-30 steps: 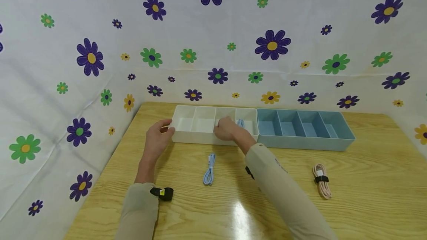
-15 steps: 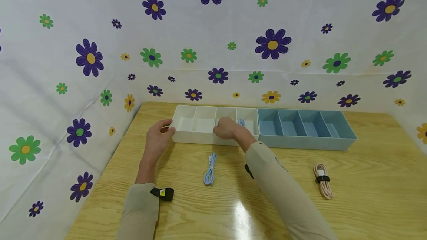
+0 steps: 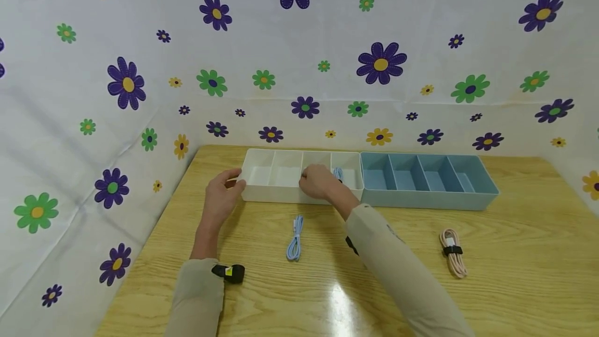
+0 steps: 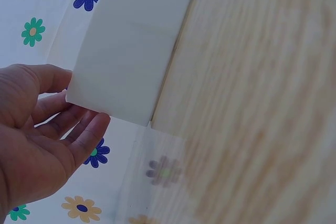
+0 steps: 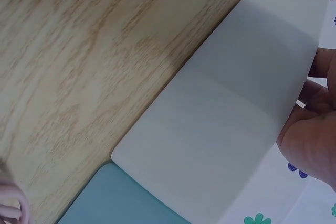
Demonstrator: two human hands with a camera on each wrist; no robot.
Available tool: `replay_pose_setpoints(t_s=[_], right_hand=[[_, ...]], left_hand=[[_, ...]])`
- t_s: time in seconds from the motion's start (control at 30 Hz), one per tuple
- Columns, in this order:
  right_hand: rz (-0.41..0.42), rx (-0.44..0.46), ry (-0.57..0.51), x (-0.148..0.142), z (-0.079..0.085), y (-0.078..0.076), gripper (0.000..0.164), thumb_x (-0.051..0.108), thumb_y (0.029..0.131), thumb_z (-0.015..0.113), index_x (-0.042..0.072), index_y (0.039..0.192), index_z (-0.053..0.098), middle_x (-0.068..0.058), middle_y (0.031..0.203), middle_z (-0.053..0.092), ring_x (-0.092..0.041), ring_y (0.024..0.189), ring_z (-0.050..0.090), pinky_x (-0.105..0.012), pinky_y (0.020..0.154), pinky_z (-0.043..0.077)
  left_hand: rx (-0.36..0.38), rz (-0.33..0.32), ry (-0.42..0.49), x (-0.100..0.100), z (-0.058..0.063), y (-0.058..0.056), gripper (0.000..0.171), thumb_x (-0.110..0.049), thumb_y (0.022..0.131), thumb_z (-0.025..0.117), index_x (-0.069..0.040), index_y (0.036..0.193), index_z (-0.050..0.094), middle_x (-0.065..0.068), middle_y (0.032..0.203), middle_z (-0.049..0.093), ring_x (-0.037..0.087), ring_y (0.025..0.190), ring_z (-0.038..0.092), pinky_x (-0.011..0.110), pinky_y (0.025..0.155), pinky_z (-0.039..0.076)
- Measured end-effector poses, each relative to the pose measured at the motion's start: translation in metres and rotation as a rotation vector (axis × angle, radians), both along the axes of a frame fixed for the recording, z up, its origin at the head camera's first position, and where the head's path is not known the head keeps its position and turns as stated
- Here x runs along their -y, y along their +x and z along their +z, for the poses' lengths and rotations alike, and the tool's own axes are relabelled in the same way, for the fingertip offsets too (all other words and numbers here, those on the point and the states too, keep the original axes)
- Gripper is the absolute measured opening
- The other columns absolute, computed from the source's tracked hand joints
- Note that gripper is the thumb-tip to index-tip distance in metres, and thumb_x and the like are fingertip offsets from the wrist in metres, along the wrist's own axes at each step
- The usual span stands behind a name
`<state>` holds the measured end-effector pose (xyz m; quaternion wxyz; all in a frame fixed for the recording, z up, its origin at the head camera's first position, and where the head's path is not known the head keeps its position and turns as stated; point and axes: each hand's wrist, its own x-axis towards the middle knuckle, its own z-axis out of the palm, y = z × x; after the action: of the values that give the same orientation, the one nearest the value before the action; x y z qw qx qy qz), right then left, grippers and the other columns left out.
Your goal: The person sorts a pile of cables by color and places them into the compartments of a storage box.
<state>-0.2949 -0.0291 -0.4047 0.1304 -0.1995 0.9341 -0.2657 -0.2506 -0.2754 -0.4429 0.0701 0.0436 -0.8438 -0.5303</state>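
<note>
A long white divided box (image 3: 271, 193) stands at the back of the table. My left hand (image 3: 221, 191) touches its left end near the front corner, fingers relaxed; the left wrist view shows fingertips (image 4: 100, 124) along that edge. My right hand (image 3: 319, 181) reaches over the front wall into the third compartment from the left, fingers bent down. Its fingertips, and anything they hold, are hidden behind the wall. In the right wrist view the thumb (image 5: 307, 137) is at the rim. A coiled light blue cable (image 3: 338, 173) lies in the rightmost white compartment.
Against the white box's right end stands a blue divided box (image 3: 430, 199). A coiled light blue cable (image 3: 294, 241) lies on the table (image 3: 262, 295) in front. A pink cable with a black strap (image 3: 453, 254) lies at the right. A flowered cloth (image 3: 412, 25) hangs behind.
Both hands stay nearly where they were, the right one still over the third compartment. The boxes and the cables on the table have not moved; the view shifts slightly.
</note>
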Motion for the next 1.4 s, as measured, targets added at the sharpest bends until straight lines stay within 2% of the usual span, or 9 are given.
replay_pose_setpoints(t_s=[0.1,0.23,0.27,0.37,0.47,0.63,0.87,1.1,1.4], right_hand=[[0.002,-0.039,-0.017,-0.002,0.000,0.001,0.029,0.010,0.098,0.044,0.001,0.077,0.062,-0.004,0.069,0.048,-0.014,0.062,0.040,-0.025,0.059,0.032],[0.032,-0.092,-0.051,-0.006,0.000,0.002,0.028,0.009,0.098,0.043,-0.005,0.083,0.062,-0.006,0.068,0.047,-0.016,0.062,0.037,-0.028,0.060,0.032],[0.036,-0.095,-0.056,-0.007,0.000,0.003,0.028,0.009,0.099,0.043,-0.006,0.085,0.063,-0.007,0.070,0.050,-0.017,0.065,0.043,-0.028,0.063,0.038],[0.045,-0.101,-0.068,-0.011,0.000,0.006,0.033,0.010,0.101,0.041,-0.008,0.113,0.066,-0.018,0.102,0.067,-0.026,0.098,0.061,-0.036,0.088,0.050],[0.042,-0.096,-0.062,-0.014,0.001,0.009,0.044,0.014,0.103,0.042,-0.006,0.141,0.049,-0.024,0.141,0.052,-0.036,0.136,0.044,-0.046,0.111,0.038],[0.056,-0.100,-0.062,-0.016,0.000,0.015,0.046,0.015,0.103,0.045,-0.003,0.144,0.047,-0.026,0.144,0.046,-0.037,0.131,0.049,-0.046,0.109,0.040],[0.072,-0.120,-0.121,-0.021,0.004,0.026,0.043,0.012,0.100,0.052,-0.003,0.141,0.052,-0.025,0.143,0.048,-0.037,0.131,0.049,-0.047,0.108,0.041],[0.081,-0.123,-0.163,-0.027,0.009,0.034,0.044,0.012,0.100,0.052,-0.002,0.141,0.051,-0.023,0.143,0.048,-0.035,0.131,0.049,-0.047,0.107,0.042],[0.136,-0.129,-0.147,-0.030,0.022,0.043,0.045,0.013,0.101,0.052,0.001,0.144,0.049,-0.021,0.146,0.046,-0.034,0.132,0.048,-0.046,0.106,0.043]], left_hand=[[0.007,0.002,0.000,0.000,-0.001,-0.001,0.041,-0.011,0.099,0.058,0.001,0.138,0.055,0.019,0.141,0.054,0.035,0.119,0.055,0.044,0.093,0.050],[0.010,0.005,-0.007,0.000,-0.002,-0.002,0.041,-0.012,0.099,0.058,0.000,0.138,0.055,0.019,0.141,0.054,0.035,0.119,0.056,0.042,0.092,0.050],[0.012,0.005,-0.008,0.000,-0.002,-0.002,0.041,-0.012,0.099,0.058,0.000,0.139,0.055,0.018,0.141,0.054,0.035,0.119,0.056,0.042,0.092,0.050],[0.010,0.001,-0.009,0.000,-0.003,-0.002,0.041,-0.012,0.100,0.057,0.000,0.139,0.055,0.018,0.141,0.054,0.035,0.119,0.056,0.042,0.092,0.050],[0.009,0.000,-0.012,0.000,-0.003,-0.002,0.041,-0.012,0.100,0.057,0.000,0.139,0.055,0.018,0.141,0.054,0.035,0.119,0.055,0.043,0.092,0.050],[0.013,0.001,-0.009,0.000,-0.006,-0.001,0.042,-0.014,0.100,0.057,0.000,0.139,0.054,0.018,0.141,0.053,0.035,0.120,0.055,0.044,0.094,0.050],[0.000,0.004,-0.016,0.001,-0.007,-0.002,0.041,-0.013,0.099,0.058,0.000,0.139,0.055,0.018,0.141,0.054,0.035,0.119,0.055,0.044,0.093,0.049],[-0.004,0.004,-0.027,0.001,-0.005,-0.002,0.042,-0.013,0.099,0.058,0.000,0.138,0.055,0.019,0.141,0.054,0.035,0.120,0.055,0.044,0.092,0.050],[0.002,0.002,-0.044,0.001,-0.001,0.000,0.042,-0.013,0.099,0.057,0.001,0.139,0.054,0.020,0.142,0.053,0.037,0.121,0.055,0.041,0.091,0.050]])
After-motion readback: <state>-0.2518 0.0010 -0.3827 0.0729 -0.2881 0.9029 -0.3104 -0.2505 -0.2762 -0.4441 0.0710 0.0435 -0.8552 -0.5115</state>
